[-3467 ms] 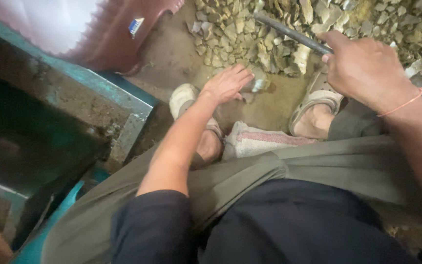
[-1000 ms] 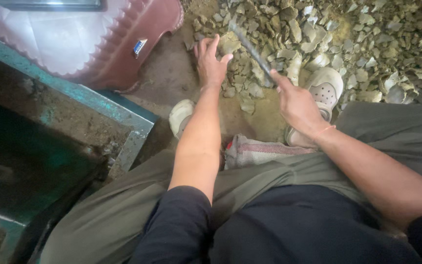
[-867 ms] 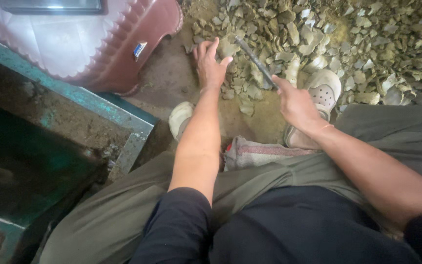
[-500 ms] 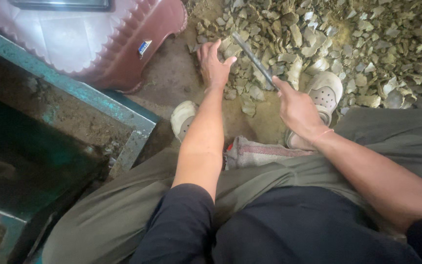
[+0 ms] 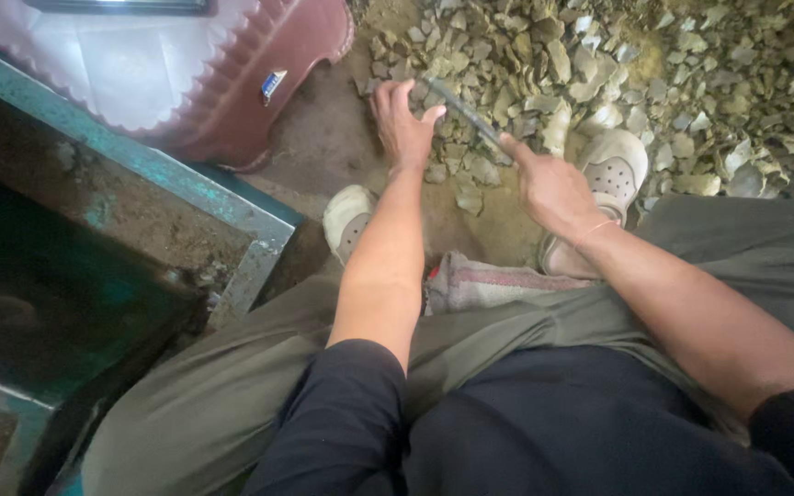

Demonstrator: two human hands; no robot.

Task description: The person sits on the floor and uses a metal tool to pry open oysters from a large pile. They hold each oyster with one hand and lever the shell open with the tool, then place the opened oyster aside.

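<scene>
Bare earth floor (image 5: pixel 323 147) carries a wide spread of broken grey-green stone pieces (image 5: pixel 691 83) across the upper part of the view.

At the near edge of that spread, the left hand (image 5: pixel 402 129) lies palm down with its fingers (image 5: pixel 386 96) spread and curled over a few of the stones (image 5: pixel 420 92), touching them; whether any one stone is actually gripped cannot be told. Just beside it, the right hand (image 5: pixel 549 188) has its fingers closed around the lower end of a thin dark metal rod (image 5: pixel 461 108), index finger laid along it. The rod slants up and to the left, and its far end sits over the stones just beside the left fingertips. A thin thread band (image 5: pixel 595 234) circles the right wrist.

Below the hands, two pale perforated clogs stand on the ground: the left clog (image 5: pixel 346 220) beside the left forearm, the right clog (image 5: pixel 613 165) beside the right hand, against the stones. A folded striped cloth (image 5: pixel 489 280) lies between the knees, which are covered by olive trousers (image 5: pixel 222 395). Dark sleeves (image 5: pixel 342 413) cover the upper arms.

Further left stands a teal metal bin (image 5: pixel 186 188) with a dirty dark inside, and behind it a maroon plastic stool (image 5: pixel 259 64).
</scene>
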